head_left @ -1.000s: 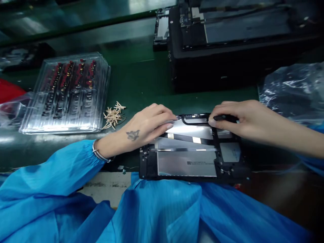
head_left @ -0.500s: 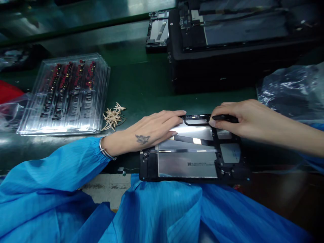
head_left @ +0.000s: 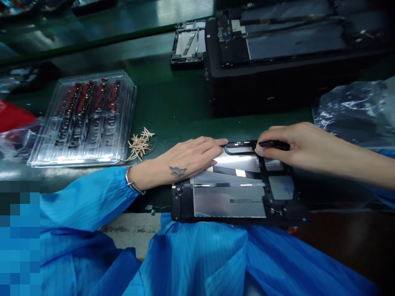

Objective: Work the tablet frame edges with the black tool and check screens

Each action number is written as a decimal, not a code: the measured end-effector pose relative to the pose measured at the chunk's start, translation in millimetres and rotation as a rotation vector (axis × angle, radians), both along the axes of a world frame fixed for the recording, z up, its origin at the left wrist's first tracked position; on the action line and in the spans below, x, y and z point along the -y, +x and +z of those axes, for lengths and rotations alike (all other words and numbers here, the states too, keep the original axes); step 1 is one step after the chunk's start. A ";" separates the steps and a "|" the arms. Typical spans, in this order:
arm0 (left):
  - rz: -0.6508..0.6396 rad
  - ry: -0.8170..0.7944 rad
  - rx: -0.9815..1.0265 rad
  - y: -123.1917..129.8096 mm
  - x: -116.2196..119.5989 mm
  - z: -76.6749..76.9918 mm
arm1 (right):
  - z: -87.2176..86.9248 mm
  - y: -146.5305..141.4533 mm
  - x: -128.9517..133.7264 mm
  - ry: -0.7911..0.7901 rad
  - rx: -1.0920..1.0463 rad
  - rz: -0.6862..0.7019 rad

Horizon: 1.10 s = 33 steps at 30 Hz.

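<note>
An opened tablet-like device (head_left: 230,201) with a black frame and silvery inner plates lies at the table's front edge. My left hand (head_left: 191,158) rests flat over its upper left part, fingers stretched toward the top edge. At the upper right part of the device, my right hand (head_left: 282,144) is closed in a pinch around a black pen-like tool (head_left: 274,144). The tip of the tool is hidden by my fingers. A dark strip curves along the top of the device between the two hands.
Stacked clear trays (head_left: 83,119) with small parts stand at the left, beside a pile of thin beige strips (head_left: 140,144). Behind are a big black stack (head_left: 265,86) of devices and a smaller device (head_left: 188,45). Clear plastic bags (head_left: 354,113) lie at the right.
The view has shifted slightly, so the trays and beige strips appear a little farther right and lower. Both hands keep nearly the same places on the device.
</note>
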<state>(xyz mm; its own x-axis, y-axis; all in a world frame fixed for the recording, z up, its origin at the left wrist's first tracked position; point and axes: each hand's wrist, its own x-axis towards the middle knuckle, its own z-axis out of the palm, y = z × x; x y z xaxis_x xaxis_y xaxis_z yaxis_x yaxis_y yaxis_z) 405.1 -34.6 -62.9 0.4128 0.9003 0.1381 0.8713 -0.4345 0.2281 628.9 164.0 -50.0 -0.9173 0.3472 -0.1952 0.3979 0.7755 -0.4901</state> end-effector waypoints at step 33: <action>-0.206 0.362 -0.413 -3.1 -7.5 2.5 | 6.4 -7.7 12.0 0.175 0.049 0.105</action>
